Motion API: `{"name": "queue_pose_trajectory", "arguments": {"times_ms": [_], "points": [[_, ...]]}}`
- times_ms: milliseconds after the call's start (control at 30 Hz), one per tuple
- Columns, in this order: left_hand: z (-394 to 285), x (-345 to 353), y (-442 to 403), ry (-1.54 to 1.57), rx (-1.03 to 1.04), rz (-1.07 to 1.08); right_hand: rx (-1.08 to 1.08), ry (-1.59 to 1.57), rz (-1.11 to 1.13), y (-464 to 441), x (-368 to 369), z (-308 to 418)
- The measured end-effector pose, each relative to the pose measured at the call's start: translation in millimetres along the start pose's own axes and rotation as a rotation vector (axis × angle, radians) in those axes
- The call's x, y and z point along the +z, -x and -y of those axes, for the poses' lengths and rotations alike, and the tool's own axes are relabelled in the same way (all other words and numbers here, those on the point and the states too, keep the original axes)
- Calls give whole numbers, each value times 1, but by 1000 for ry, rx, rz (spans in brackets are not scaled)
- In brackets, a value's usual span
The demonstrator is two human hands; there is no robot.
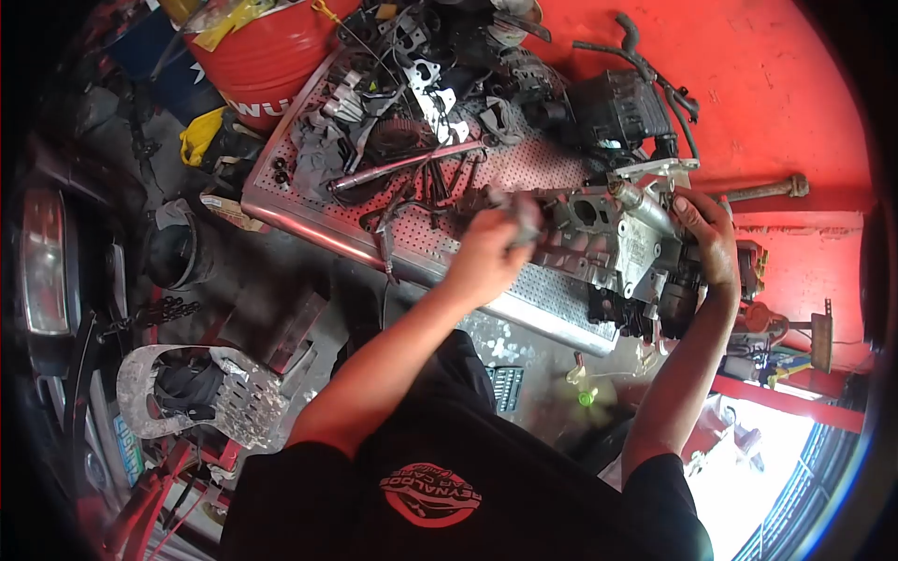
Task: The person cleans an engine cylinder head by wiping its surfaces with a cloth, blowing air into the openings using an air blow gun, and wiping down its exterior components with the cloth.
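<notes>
A left hand [486,257] is closed around an object [527,220] too blurred to name, beside an engine block [638,245] on a perforated bench [554,292], while the right hand [708,234] grips the block's outer end. The step appears to be handwork at the braced block; the next move seemingly calls for firm right-hand support.

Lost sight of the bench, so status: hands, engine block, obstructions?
Left hand holding a blurred item by the engine block. Right hand against the block's right end. Long bar lying to the left.
</notes>
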State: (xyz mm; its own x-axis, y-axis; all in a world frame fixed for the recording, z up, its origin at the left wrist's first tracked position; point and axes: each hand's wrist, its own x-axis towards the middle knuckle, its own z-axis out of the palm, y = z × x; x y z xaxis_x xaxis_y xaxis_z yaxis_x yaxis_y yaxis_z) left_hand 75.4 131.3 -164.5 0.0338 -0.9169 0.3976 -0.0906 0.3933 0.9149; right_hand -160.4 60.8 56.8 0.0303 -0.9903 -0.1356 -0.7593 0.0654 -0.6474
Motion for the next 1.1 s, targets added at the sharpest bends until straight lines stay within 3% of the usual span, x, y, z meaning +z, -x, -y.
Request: {"name": "queue_pose_trajectory", "arguments": {"times_ms": [67,167,267,367,433,467,533,567,600,667,700,767,800,867,933,1000,1033,1067,1100], "points": [[-2,29,-16,-220,-57,87,26,-39,14,-1,-2,-2],[1,47,-20,-283,-3,35,8,41,8,1,-5,1],[-10,44,-18,-305,-142,165,15,-1,13,3,-2,-3],[-2,41,-28,-297,-188,232,-11,10,7,2,-2,-1],[14,33,-38,64,-38,433,-6,26,14,2,-2,3],[18,29,-36,52,-41,422,7,50,8,1,-2,5],[-5,6,-42,15,-220,507,-2,69,-4,1,0,8],[-11,-4,-44,96,-424,345,-11,73,-16,0,-1,6],[-3,-6,-45,53,-484,172,-14,78,-30,0,-1,4],[-4,11,-30,29,-215,108,-16,124,-23,0,-3,7],[-17,32,-20,15,-242,121,-21,128,-20,-1,-3,6],[-35,40,-25,-57,-15,214,-17,115,-7,-1,-3,1],[-27,44,-23,32,-73,257,-10,118,-18,-2,-2,3],[3,35,-19,183,9,325,-12,52,9,1,-1,5],[-16,24,-22,157,55,317,16,79,12,2,-1,4],[-32,30,-17,172,-181,370,15,-43,5,-1,-4,-9],[-45,25,-20,386,-233,326,2,-8,11,-2,-5,-6],[-56,23,-22,532,-153,229,15,-1,3,-4,-5,-5],[-65,18,-27,600,-213,296,40,0,-1,0,-6,-7]]}}
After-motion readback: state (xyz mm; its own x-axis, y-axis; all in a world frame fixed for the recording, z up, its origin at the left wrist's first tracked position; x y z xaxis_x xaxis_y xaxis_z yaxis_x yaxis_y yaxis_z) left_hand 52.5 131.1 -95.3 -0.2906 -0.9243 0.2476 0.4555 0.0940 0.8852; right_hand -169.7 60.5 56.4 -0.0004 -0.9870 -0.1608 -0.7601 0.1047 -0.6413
